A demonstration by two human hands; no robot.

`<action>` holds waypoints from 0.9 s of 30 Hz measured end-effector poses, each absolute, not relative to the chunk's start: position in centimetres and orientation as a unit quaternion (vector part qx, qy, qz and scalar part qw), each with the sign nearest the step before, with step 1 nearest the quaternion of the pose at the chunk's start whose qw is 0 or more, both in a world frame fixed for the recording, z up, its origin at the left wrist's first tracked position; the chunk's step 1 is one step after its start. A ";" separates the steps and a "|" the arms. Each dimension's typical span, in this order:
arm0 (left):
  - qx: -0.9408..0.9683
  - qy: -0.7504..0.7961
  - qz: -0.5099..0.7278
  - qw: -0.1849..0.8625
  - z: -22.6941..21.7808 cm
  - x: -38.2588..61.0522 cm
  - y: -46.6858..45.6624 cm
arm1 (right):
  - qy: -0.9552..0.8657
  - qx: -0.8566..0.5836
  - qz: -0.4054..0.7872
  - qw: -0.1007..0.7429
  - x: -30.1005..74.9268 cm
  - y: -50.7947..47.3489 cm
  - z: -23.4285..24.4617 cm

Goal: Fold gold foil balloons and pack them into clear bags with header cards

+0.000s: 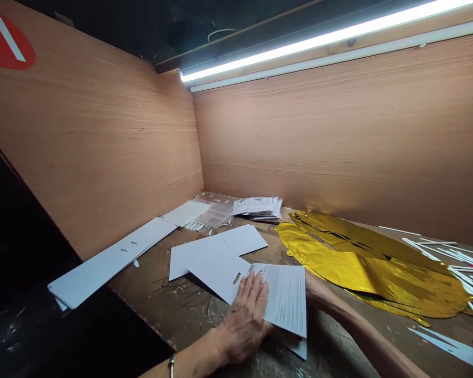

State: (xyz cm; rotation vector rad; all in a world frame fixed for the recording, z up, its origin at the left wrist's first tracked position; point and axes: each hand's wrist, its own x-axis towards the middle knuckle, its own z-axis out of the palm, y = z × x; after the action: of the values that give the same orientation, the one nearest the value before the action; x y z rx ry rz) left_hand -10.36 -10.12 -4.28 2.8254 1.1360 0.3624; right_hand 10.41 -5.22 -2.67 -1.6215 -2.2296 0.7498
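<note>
My left hand [246,315] lies flat on a white card with a hang hole, its fingers stretched out. The near part of this printed card [286,294] carries small text and is folded over, with its right edge lifted off the bench. My right hand [310,286] is behind that raised part; only the wrist shows and its fingers are hidden. Beneath and beyond the folded card, another long white card [216,249] lies on the bench.
Gold foil balloons [362,273] lie flat on the right, beside white sticks [469,262]. Printed packets [258,206] are stacked near the back wall. Long white cards [118,257] run along the left edge, with clear plastic sleeves [218,212] behind. White paper strips [449,344] lie front right.
</note>
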 end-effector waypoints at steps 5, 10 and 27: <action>0.930 0.355 0.031 0.088 -3.4 -10.0 -10.5 | -0.714 -0.659 0.197 0.130 11.9 -5.7 -0.8; 0.926 0.358 0.020 0.119 -2.9 -10.0 -10.7 | -0.747 -0.604 0.122 0.249 11.3 -7.3 1.4; 0.454 0.616 0.317 0.561 -0.5 -9.2 -5.0 | -0.754 -0.553 0.291 0.204 9.9 -8.4 -4.5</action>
State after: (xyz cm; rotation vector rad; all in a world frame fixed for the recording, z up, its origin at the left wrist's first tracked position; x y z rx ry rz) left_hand -9.16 -5.04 -0.55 1.0687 1.4514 0.7467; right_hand 9.86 -8.42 -4.52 -1.5425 -2.1021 0.8104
